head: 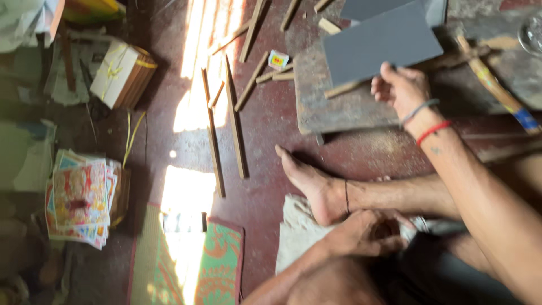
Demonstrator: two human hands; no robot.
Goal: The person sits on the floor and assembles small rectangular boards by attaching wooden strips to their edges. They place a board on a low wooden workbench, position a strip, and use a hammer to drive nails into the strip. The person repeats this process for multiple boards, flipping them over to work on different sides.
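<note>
Nearest, left hand (367, 232) curls around something hidden, contents unclear; beyond it, right hand (402, 87) pinches grey sheet (381, 40) over wooden board (339, 107); positioning underway; pressing flat seems next.

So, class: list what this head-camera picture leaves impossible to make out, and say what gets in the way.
- Left hand: what its grip holds is hidden by curled fingers, head view.
- Grey sheet under the right hand: its top is cut off by the frame edge.
- Glass object: cropped at the right edge.
- Printed pictures: blurred.
</note>
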